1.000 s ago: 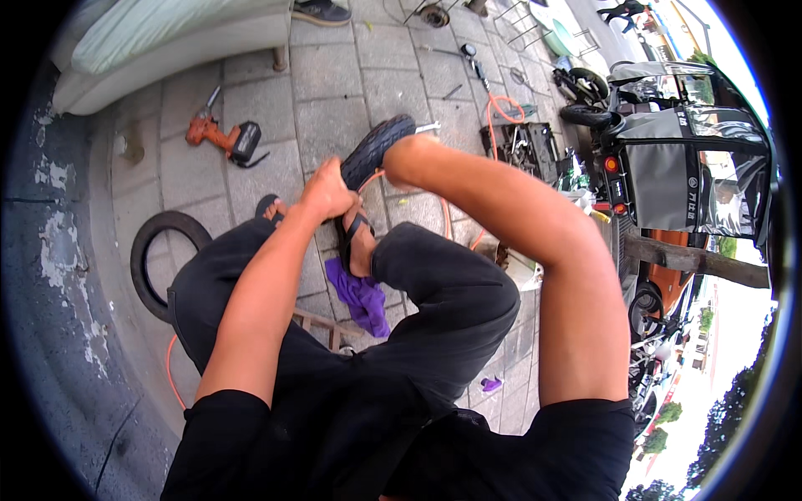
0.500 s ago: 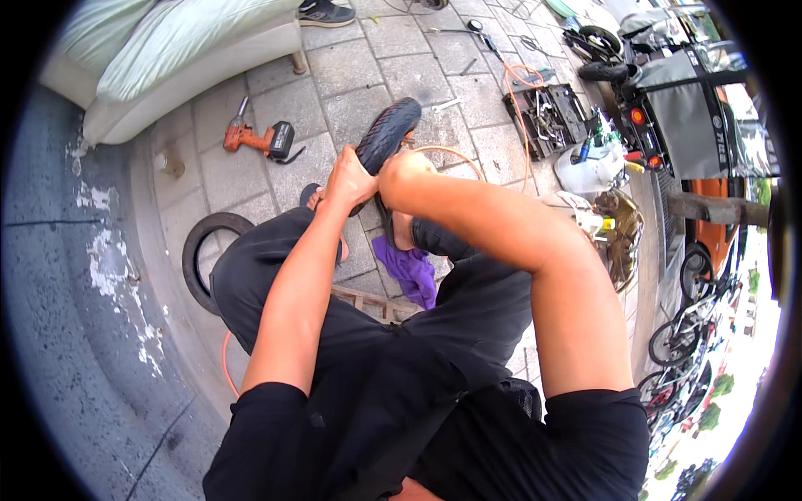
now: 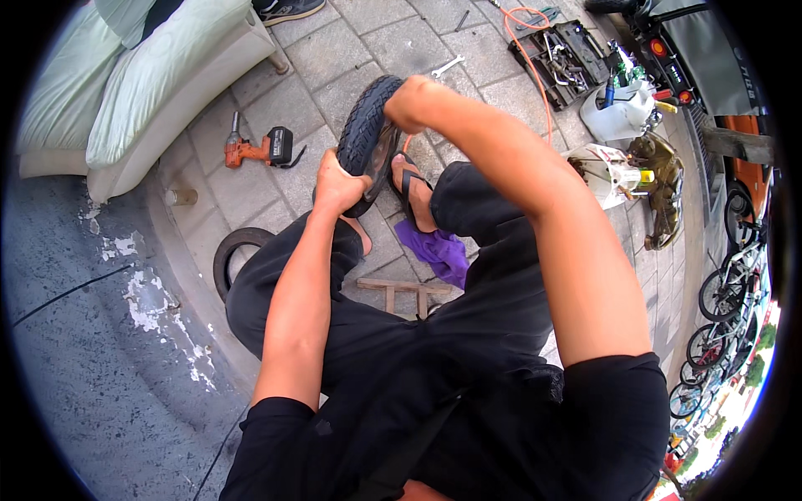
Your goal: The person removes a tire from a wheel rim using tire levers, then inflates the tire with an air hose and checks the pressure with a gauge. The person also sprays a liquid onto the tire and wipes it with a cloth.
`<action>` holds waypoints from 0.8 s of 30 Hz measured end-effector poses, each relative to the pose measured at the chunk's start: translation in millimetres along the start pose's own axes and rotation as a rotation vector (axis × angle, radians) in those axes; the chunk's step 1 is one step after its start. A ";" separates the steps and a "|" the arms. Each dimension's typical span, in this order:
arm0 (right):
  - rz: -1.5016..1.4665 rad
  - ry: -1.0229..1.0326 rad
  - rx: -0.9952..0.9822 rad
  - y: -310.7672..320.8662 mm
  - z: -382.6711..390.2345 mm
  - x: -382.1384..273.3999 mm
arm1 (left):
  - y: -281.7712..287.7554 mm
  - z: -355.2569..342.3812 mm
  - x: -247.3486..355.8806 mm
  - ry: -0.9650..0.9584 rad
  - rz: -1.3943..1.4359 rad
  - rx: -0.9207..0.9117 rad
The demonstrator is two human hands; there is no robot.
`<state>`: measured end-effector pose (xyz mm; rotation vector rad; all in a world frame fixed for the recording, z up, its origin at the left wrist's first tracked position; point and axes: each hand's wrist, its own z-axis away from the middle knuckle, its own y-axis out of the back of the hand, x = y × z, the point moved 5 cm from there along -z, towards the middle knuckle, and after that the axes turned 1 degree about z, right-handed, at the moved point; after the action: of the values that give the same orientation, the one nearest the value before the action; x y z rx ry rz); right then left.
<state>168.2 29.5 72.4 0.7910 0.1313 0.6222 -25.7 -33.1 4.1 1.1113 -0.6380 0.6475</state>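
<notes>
Right arm crooked wide and left arm nearly straight, a person's right hand grips the far side of a black tyre, the left hand its near side, over grey paving beside a peeling wall.

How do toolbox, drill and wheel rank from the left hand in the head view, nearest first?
1. Wheel: in the left hand.
2. Drill: off to its left.
3. Toolbox: farthest, upper right.
</notes>
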 end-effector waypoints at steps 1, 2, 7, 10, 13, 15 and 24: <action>-0.151 -0.074 0.036 -25.1 -3.9 29.3 | -6.2 -4.9 11.4 0.000 -0.002 -0.012; -0.286 -0.121 0.056 -38.1 4.3 41.7 | -5.4 -7.1 24.1 0.007 -0.008 -0.015; -0.974 -0.352 0.171 -101.9 15.6 9.0 | -3.0 -45.2 16.6 0.055 -0.002 -0.081; -1.279 -0.495 0.383 -125.0 -6.3 -31.1 | -9.0 -62.1 -6.9 0.068 0.062 -0.107; -1.463 -0.624 0.567 -141.2 -28.5 -50.7 | -8.2 -63.7 24.8 0.083 0.085 -0.147; -1.554 -0.652 0.631 -144.5 -43.9 -67.8 | -5.9 -73.6 19.6 0.081 0.077 -0.134; -1.708 -0.580 0.945 -135.2 -93.5 -66.0 | -2.0 -100.5 18.9 0.133 0.187 -0.124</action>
<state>147.0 -22.0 -95.8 1.3599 0.4978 -1.3907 2.0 63.6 -14.3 0.8917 -0.6629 0.8247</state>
